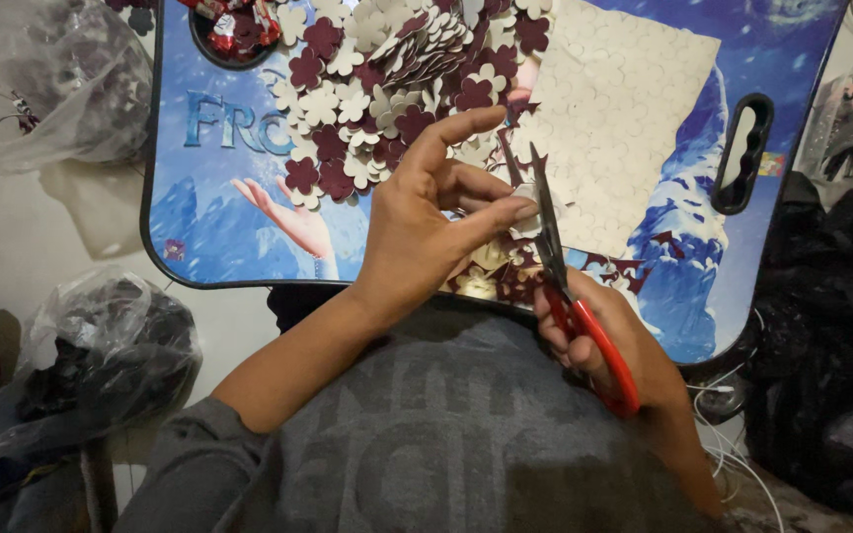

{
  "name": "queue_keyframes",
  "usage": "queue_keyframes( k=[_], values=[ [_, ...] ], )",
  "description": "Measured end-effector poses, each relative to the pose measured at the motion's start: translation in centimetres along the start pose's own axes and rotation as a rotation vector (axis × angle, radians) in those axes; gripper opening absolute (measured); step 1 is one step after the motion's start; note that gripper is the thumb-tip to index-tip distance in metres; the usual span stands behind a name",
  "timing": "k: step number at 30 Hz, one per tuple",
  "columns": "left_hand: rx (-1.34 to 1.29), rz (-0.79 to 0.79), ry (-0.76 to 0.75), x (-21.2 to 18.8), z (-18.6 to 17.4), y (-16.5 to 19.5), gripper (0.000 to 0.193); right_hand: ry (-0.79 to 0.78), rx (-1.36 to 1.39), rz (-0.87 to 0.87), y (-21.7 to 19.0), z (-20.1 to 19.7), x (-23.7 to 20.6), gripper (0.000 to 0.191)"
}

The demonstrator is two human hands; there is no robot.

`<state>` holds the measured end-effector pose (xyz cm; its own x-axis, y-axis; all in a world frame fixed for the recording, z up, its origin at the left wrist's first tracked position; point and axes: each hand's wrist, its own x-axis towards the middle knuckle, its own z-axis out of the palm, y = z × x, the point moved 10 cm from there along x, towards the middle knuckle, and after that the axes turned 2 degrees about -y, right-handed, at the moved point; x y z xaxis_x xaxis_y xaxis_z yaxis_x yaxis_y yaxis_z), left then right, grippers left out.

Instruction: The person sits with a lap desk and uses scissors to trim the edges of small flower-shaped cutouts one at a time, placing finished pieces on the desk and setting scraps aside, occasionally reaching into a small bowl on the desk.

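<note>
Right hand has its grip wrapped through the red handles of the scissors, blades pointing up toward 12 o'clock and nearly together on a small foam piece. From my head view, the left hand pinches that piece between thumb and fingertips, just at 9 o'clock of the blades. Looks to me like thin craft foam: light, soft, bendy, so I'd hold it close to the cut line or it'll flop. At 12 o'clock on the blue picture tabletop sits a pile of maroon and cream flower cutouts, with a cream punched sheet at 1 o'clock. Plastic bags lie at 8 o'clock.
</note>
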<state>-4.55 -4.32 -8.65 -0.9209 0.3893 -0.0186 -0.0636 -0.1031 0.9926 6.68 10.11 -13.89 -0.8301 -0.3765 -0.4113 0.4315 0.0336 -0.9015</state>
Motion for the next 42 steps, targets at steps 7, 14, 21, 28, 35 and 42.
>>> queue_keyframes(
  k=[7,14,21,28,35,42],
  values=[
    [0.078,0.057,0.011,-0.2,-0.2,-0.1,0.063,0.031,-0.075,0.060,0.8,-0.4,0.0,0.097],
    [-0.090,-0.036,-0.011,-0.2,1.5,-1.5,0.059,0.000,-0.014,-0.104,-1.9,0.1,0.5,0.104],
    [-0.364,-0.153,-0.082,0.2,4.0,-3.5,0.037,0.065,0.074,-0.210,-2.1,0.2,0.9,0.114],
    [-0.506,-0.284,-0.100,0.0,5.2,-4.3,0.031,0.076,0.116,-0.263,-0.3,-0.2,1.8,0.116],
    [-0.433,-0.262,-0.067,0.1,4.8,-4.0,0.027,0.101,0.129,-0.266,0.6,-0.5,2.2,0.109],
    [-0.426,-0.260,-0.038,0.3,4.6,-4.5,0.027,0.132,0.115,-0.259,-0.4,-0.6,2.3,0.107]
  ],
)
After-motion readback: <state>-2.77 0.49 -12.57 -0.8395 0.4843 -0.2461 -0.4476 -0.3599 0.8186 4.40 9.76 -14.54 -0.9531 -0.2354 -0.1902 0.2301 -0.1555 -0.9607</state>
